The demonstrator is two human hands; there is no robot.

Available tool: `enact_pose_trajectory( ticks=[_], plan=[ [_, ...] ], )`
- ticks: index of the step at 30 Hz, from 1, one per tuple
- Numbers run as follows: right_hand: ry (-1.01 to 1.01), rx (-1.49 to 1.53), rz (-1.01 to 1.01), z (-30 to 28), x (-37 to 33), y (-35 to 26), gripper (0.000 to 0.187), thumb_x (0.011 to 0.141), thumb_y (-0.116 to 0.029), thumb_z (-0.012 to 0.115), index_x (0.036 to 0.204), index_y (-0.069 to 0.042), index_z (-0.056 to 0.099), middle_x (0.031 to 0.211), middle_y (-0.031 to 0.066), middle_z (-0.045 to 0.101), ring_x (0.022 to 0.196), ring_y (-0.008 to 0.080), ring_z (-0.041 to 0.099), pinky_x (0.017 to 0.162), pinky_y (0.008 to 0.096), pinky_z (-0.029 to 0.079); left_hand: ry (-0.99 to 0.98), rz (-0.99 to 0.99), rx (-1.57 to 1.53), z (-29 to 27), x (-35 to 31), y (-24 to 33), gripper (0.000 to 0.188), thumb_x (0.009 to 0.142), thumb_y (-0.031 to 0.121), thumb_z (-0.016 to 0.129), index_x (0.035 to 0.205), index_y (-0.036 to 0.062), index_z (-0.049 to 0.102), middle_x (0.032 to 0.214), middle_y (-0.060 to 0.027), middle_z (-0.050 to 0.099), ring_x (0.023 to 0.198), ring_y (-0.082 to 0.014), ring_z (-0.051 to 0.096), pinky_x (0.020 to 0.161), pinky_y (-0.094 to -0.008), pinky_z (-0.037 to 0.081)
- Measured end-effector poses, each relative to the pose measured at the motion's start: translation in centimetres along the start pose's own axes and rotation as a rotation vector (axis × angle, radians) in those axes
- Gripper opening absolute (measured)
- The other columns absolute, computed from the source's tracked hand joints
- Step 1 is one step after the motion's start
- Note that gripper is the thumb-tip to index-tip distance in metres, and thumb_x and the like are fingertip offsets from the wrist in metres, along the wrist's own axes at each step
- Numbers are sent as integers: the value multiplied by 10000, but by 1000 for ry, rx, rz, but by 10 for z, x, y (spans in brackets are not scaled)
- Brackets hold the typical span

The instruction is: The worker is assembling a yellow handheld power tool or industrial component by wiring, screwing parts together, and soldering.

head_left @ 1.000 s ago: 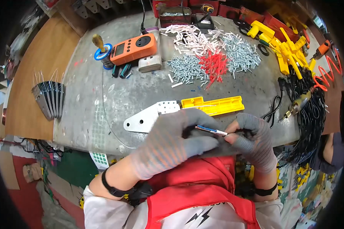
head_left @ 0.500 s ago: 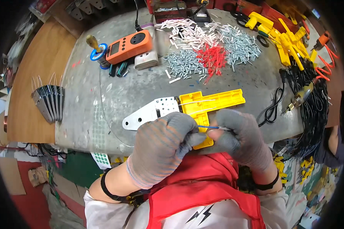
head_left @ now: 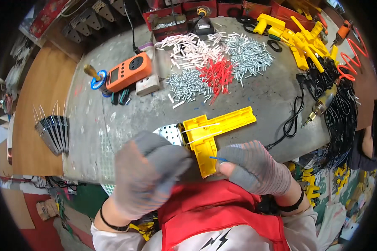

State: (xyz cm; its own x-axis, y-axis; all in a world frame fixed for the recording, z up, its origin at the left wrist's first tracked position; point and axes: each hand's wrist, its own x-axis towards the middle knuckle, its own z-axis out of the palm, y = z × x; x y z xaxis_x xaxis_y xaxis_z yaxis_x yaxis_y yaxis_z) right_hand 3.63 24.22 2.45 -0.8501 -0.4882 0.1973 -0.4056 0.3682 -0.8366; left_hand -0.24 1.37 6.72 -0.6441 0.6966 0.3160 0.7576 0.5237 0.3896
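Note:
Both hands wear grey knit gloves. My left hand (head_left: 148, 175) is curled around the near end of a tool with a yellow plastic gun-shaped housing (head_left: 209, 131) and a perforated silver metal plate (head_left: 168, 134); white wires lie across the housing. My right hand (head_left: 251, 167) pinches a thin blue wire (head_left: 217, 158) at the handle end of the yellow housing. The tool is lifted close to my chest above the grey workbench (head_left: 255, 92).
On the bench lie piles of silver, white and red sleeves (head_left: 209, 67), an orange meter (head_left: 127, 72), a blue tape roll (head_left: 98, 80) and more yellow housings (head_left: 297, 37). Black cables (head_left: 339, 108) and a brass-tipped tool (head_left: 320, 106) lie at right. A dark finned block (head_left: 52, 134) rests left.
The yellow housing with its metal plate has come up off the bench toward my chest and tilted. My left hand moved onto its near end; my right hand shifted right, still pinching the wire.

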Motion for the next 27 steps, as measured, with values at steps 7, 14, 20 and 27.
enact_pose_trajectory(
  ticks=[7, 14, 20, 27],
  plan=[
    [-72, -118, -197, 8, 4, 10, 195, 917, -209, 579, 896, -25, 516, 723, 152, 533, 618, 350, 569, 516, 440, 436, -13, 71, 31, 9, 6, 10, 205, 722, 261, 743, 849, 124, 657, 702, -30, 590, 599, -241, 582, 519, -377, 431],
    [99, -53, -209, 13, -3, 29, 205, 939, -239, 557, 948, -35, 539, 731, 172, 565, 668, 356, 600, 539, 434, 452, 227, -196, 411, -10, -30, -13, 81, 781, 108, 646, 831, 66, 598, 727, -40, 511, 659, -215, 504, 619, -323, 408],
    [-46, -4, -63, 10, 12, 27, 197, 959, -243, 524, 983, -50, 552, 693, 154, 575, 658, 340, 611, 529, 427, 465, -91, -282, -92, -25, -9, -4, 501, 703, 394, 784, 1075, 90, 640, 1004, -133, 643, 899, -341, 615, 778, -409, 489],
    [-257, -114, -200, 1, 12, 18, 206, 946, -293, 528, 887, -96, 515, 663, 111, 555, 551, 333, 597, 451, 448, 446, -291, 126, -386, 6, 23, -5, 255, 840, 288, 658, 743, 73, 562, 697, -56, 531, 658, -286, 551, 577, -407, 414]
  ],
)
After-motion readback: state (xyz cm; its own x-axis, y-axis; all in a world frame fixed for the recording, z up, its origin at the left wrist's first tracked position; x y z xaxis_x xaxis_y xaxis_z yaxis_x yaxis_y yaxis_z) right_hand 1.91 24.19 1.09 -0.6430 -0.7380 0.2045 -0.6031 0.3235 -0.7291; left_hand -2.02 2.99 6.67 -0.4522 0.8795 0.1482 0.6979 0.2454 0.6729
